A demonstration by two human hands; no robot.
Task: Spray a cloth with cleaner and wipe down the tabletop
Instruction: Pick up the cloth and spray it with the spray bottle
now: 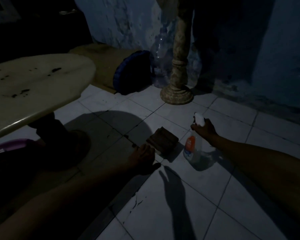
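We are over a dim floor (180, 196) of pale glossy tiles with dark grout lines. On it lies a folded brown cloth (163, 141), ribbed along its edges; our left hand (142, 158) rests at its near corner, fingers spread. Just right stands a clear plastic spray bottle (193, 149) with an orange-and-blue label, too blurred to read; our right hand (204, 128) grips its white trigger head. The oval, stained cream tabletop (33, 89) sits left.
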